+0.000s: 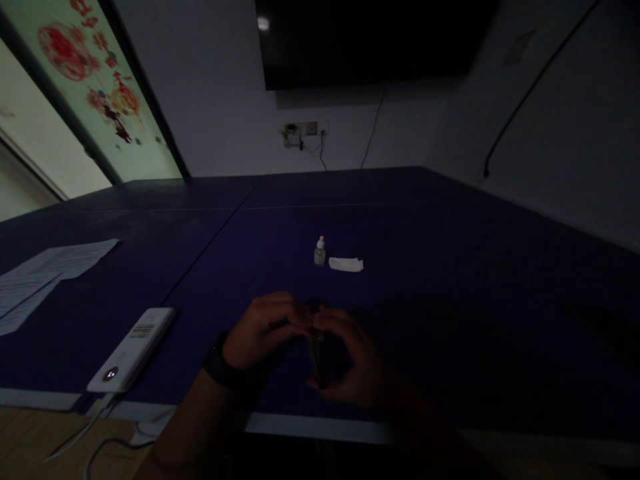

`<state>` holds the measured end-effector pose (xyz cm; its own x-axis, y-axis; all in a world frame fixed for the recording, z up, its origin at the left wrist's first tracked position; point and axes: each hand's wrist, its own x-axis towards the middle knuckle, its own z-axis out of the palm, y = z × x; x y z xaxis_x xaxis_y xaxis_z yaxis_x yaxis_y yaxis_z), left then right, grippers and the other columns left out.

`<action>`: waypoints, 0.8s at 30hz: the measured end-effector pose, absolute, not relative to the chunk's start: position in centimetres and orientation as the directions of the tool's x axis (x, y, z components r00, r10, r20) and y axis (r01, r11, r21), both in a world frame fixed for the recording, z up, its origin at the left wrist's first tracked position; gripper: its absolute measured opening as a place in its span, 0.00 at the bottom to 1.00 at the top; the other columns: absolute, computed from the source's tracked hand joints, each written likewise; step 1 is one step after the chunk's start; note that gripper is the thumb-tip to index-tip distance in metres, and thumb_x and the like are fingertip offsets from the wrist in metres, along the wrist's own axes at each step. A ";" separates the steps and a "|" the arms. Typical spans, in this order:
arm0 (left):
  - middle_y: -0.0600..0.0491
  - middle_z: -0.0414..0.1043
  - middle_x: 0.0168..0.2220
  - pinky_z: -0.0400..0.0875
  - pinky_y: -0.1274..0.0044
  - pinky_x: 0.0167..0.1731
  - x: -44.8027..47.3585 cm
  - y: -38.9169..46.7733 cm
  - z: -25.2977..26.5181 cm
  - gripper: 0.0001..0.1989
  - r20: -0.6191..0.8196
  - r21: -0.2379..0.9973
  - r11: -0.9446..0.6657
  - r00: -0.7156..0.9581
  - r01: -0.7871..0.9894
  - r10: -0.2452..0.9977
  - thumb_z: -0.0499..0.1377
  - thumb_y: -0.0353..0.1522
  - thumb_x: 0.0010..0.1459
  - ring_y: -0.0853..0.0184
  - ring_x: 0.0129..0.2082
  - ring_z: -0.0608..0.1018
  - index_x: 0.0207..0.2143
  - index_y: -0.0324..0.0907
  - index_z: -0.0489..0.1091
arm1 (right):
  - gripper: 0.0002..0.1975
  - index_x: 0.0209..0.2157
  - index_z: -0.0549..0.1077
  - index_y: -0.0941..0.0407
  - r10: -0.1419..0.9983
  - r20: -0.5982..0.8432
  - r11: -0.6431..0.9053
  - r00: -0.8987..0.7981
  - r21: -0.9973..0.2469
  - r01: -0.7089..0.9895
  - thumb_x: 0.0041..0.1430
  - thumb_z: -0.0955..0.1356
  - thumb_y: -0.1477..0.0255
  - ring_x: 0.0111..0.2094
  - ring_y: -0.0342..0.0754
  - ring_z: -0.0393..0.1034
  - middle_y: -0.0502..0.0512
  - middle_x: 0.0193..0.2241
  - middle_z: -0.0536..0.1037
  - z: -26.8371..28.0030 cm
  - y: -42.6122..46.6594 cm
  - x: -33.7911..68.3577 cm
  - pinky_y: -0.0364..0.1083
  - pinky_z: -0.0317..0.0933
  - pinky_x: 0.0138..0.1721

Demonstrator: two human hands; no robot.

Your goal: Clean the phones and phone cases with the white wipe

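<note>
A thin, dark, flat object (317, 360) is held upright just above the near part of the blue table; the light is too dim to show its kind. My right hand (355, 363) grips it between the fingers at its top end and the thumb at its bottom end. Coming from the left, my left hand (270, 327) has thumb and fingertips pinched at the object's top, close against the right fingertips. A small dropper bottle (320, 253) with a white cap stands beyond my hands. To its right lies a folded white tissue (346, 265).
On the left, a white power bank (133, 350) has a cable (87, 427) running off the table's front edge. Printed papers (50, 270) lie farther left. Wall sockets (305, 130) and a dark screen (370, 40) are beyond the blue table (425, 233).
</note>
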<state>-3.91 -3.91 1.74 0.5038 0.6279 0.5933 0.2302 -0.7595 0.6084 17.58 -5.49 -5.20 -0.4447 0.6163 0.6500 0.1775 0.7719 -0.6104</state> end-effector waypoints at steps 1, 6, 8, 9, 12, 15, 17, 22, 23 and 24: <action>0.50 0.80 0.31 0.74 0.76 0.36 -4.0 -3.9 1.7 0.14 0.597 0.602 -0.766 0.509 0.226 0.620 0.59 0.40 0.67 0.69 0.33 0.80 0.31 0.41 0.74 | 0.44 0.59 0.63 0.47 0.611 0.658 0.777 -0.440 -0.604 0.176 0.41 0.81 0.73 0.59 0.60 0.69 0.59 0.56 0.72 -5.2 -5.5 17.5 0.57 0.68 0.57; 0.50 0.79 0.32 0.73 0.76 0.36 -4.3 -4.2 1.4 0.14 0.586 0.566 -0.783 0.543 0.257 0.602 0.56 0.39 0.69 0.68 0.34 0.80 0.33 0.41 0.72 | 0.44 0.57 0.64 0.48 0.580 0.700 0.804 -0.416 -0.575 0.152 0.38 0.81 0.73 0.56 0.60 0.71 0.59 0.53 0.73 -5.0 -5.3 17.1 0.57 0.68 0.56; 0.50 0.79 0.33 0.73 0.76 0.36 -4.3 -4.4 1.2 0.12 0.599 0.516 -0.804 0.546 0.295 0.585 0.55 0.37 0.70 0.68 0.34 0.79 0.35 0.41 0.72 | 0.43 0.56 0.63 0.48 0.583 0.697 0.802 -0.417 -0.577 0.157 0.38 0.80 0.73 0.55 0.59 0.71 0.58 0.53 0.73 -4.9 -5.2 17.1 0.56 0.68 0.55; 0.50 0.78 0.34 0.73 0.76 0.36 -4.3 -4.5 1.0 0.11 0.610 0.473 -0.820 0.552 0.322 0.568 0.55 0.36 0.71 0.69 0.34 0.79 0.37 0.41 0.71 | 0.43 0.56 0.63 0.48 0.584 0.695 0.801 -0.419 -0.578 0.157 0.38 0.80 0.73 0.55 0.59 0.71 0.58 0.53 0.73 -4.9 -5.2 17.1 0.55 0.69 0.54; 0.51 0.77 0.34 0.71 0.78 0.33 -4.2 -4.9 0.4 0.07 0.633 0.293 -0.855 0.584 0.428 0.509 0.53 0.32 0.72 0.70 0.32 0.77 0.41 0.41 0.70 | 0.41 0.55 0.63 0.48 0.581 0.693 0.800 -0.426 -0.582 0.145 0.38 0.79 0.75 0.53 0.57 0.71 0.57 0.51 0.73 -4.7 -5.1 17.2 0.54 0.69 0.52; 0.52 0.75 0.33 0.70 0.78 0.31 -4.1 -5.2 -0.4 0.07 0.645 0.172 -0.848 0.593 0.501 0.481 0.50 0.29 0.72 0.70 0.30 0.75 0.43 0.41 0.68 | 0.41 0.54 0.62 0.48 0.579 0.694 0.802 -0.429 -0.580 0.143 0.38 0.78 0.76 0.51 0.57 0.71 0.56 0.50 0.72 -4.6 -5.0 17.1 0.53 0.69 0.49; 0.50 0.75 0.34 0.71 0.77 0.32 -4.0 -5.3 -0.8 0.08 0.652 0.164 -0.843 0.586 0.511 0.482 0.49 0.29 0.72 0.70 0.31 0.75 0.43 0.40 0.68 | 0.41 0.53 0.62 0.47 0.573 0.695 0.806 -0.435 -0.572 0.149 0.37 0.78 0.76 0.51 0.57 0.71 0.56 0.49 0.72 -4.5 -4.9 17.1 0.53 0.69 0.49; 0.49 0.74 0.34 0.70 0.76 0.33 -3.6 -5.1 -1.5 0.11 0.529 0.222 -0.782 0.602 0.582 0.598 0.49 0.29 0.71 0.68 0.32 0.73 0.42 0.38 0.71 | 0.40 0.51 0.61 0.48 0.555 0.694 0.819 -0.459 -0.551 0.157 0.35 0.77 0.74 0.49 0.57 0.70 0.55 0.48 0.71 -4.3 -4.6 17.1 0.52 0.68 0.47; 0.49 0.73 0.34 0.70 0.76 0.33 -3.4 -5.1 -1.7 0.11 0.519 0.214 -0.774 0.601 0.596 0.607 0.49 0.29 0.71 0.67 0.32 0.73 0.43 0.39 0.71 | 0.40 0.51 0.61 0.48 0.552 0.693 0.822 -0.464 -0.547 0.159 0.35 0.77 0.74 0.48 0.56 0.70 0.55 0.47 0.71 -4.3 -4.6 17.1 0.52 0.68 0.47; 0.49 0.73 0.34 0.70 0.76 0.32 -3.3 -5.1 -1.8 0.12 0.529 0.195 -0.771 0.597 0.607 0.603 0.48 0.29 0.71 0.67 0.32 0.73 0.44 0.39 0.72 | 0.40 0.51 0.61 0.48 0.548 0.694 0.824 -0.466 -0.542 0.162 0.35 0.77 0.74 0.48 0.56 0.70 0.54 0.47 0.71 -4.3 -4.5 17.1 0.52 0.67 0.47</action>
